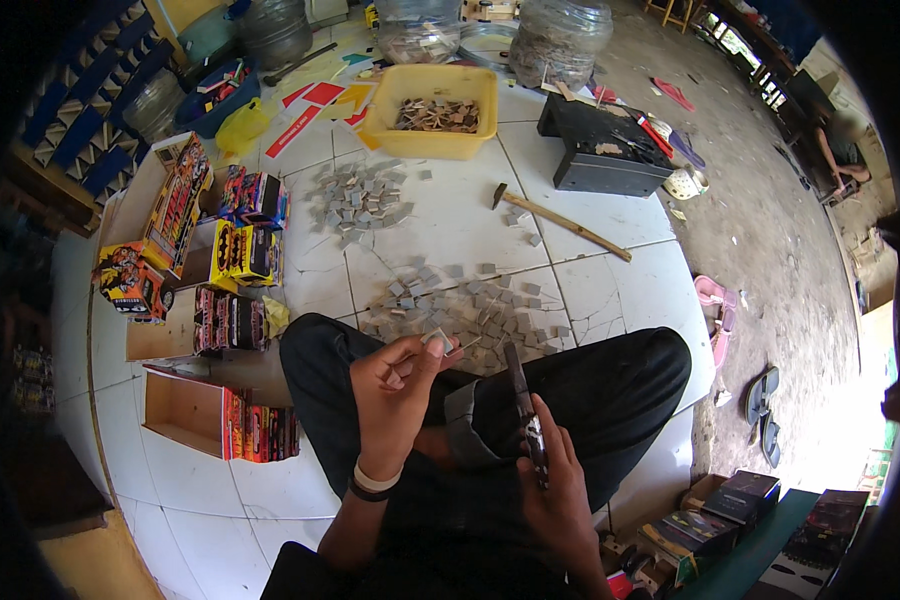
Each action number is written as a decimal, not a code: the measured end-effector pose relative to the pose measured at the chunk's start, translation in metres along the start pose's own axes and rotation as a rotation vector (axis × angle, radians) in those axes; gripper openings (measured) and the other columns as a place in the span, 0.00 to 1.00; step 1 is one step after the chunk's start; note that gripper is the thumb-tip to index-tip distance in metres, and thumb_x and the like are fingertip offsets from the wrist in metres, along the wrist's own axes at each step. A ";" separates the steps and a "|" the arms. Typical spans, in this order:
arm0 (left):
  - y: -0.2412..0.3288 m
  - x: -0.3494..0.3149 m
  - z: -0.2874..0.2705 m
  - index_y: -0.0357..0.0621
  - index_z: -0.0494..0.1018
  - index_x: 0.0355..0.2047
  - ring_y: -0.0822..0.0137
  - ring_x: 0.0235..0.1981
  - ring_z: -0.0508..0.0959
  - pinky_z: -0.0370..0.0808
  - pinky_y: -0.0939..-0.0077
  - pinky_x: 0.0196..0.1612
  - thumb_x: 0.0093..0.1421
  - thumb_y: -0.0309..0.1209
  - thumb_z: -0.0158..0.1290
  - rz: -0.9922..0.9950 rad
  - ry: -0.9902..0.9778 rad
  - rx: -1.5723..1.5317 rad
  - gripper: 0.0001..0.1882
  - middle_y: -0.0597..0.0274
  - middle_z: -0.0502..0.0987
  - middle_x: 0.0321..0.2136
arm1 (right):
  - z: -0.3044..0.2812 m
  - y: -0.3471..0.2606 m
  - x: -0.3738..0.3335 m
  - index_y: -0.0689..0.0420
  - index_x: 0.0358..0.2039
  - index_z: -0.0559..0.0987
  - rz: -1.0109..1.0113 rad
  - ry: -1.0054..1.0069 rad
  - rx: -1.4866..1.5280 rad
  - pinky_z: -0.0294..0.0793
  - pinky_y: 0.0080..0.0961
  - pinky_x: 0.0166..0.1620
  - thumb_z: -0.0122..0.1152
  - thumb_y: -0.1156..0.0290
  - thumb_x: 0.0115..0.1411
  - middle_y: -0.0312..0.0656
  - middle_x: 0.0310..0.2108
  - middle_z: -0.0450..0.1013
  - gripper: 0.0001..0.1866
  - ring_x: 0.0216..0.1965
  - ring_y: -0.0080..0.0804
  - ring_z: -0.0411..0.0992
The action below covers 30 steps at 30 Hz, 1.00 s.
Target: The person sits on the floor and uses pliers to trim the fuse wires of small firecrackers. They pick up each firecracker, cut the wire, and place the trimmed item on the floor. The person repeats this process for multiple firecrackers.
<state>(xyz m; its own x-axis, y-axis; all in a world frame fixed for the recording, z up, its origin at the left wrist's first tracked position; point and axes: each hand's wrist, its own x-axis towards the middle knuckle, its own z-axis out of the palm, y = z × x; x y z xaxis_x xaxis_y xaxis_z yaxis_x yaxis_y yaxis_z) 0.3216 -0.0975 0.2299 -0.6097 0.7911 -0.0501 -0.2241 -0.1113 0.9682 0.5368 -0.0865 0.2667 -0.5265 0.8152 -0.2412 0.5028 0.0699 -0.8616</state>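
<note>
My left hand (395, 390) pinches a small square piece (436, 341), pale on its upper face, between thumb and fingers above my crossed legs. In my right hand (558, 480) is a long, narrow dark tool (519, 380), worn light near the grip. Its tip points away from me, a short way right of the piece; I cannot make out its exact kind. Beyond my shins, a loose spread of small grey square pieces (485, 305) covers the tiles. Farther off lies a second heap of grey squares (365, 203).
A yellow basin (485, 95) holds many small brown pieces. A hammer (565, 222) lies at the right, before a low black stool (610, 165). Colourful boxes (175, 210) and an open carton (185, 410) stand at my left. Sandals (765, 395) lie beyond the tile edge; a person (840, 165) sits far right.
</note>
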 end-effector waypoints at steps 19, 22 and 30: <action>0.008 -0.009 0.004 0.28 0.79 0.32 0.79 0.35 0.81 0.75 0.86 0.38 0.69 0.25 0.60 -0.048 -0.093 0.031 0.10 0.61 0.84 0.31 | 0.001 0.000 -0.006 0.50 0.76 0.58 -0.086 -0.053 0.008 0.75 0.42 0.51 0.55 0.85 0.65 0.55 0.51 0.69 0.39 0.49 0.52 0.74; 0.009 -0.008 0.003 0.28 0.79 0.32 0.77 0.36 0.82 0.77 0.84 0.40 0.69 0.25 0.60 -0.042 -0.108 0.034 0.10 0.60 0.84 0.31 | 0.001 0.000 -0.008 0.51 0.75 0.58 -0.083 -0.045 -0.009 0.75 0.41 0.49 0.55 0.85 0.65 0.54 0.49 0.69 0.39 0.46 0.50 0.73; 0.014 -0.009 0.005 0.30 0.80 0.39 0.60 0.46 0.85 0.85 0.59 0.52 0.71 0.30 0.58 -0.084 -0.178 -0.018 0.11 0.52 0.84 0.38 | 0.003 0.006 -0.011 0.54 0.75 0.58 -0.061 -0.069 0.075 0.74 0.38 0.47 0.55 0.85 0.66 0.53 0.45 0.72 0.39 0.43 0.47 0.74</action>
<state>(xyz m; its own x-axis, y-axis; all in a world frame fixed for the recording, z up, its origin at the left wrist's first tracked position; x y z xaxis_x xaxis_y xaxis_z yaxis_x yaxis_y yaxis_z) 0.3277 -0.1033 0.2451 -0.4448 0.8916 -0.0853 -0.2831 -0.0496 0.9578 0.5436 -0.0966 0.2631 -0.6016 0.7693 -0.2150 0.4170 0.0729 -0.9060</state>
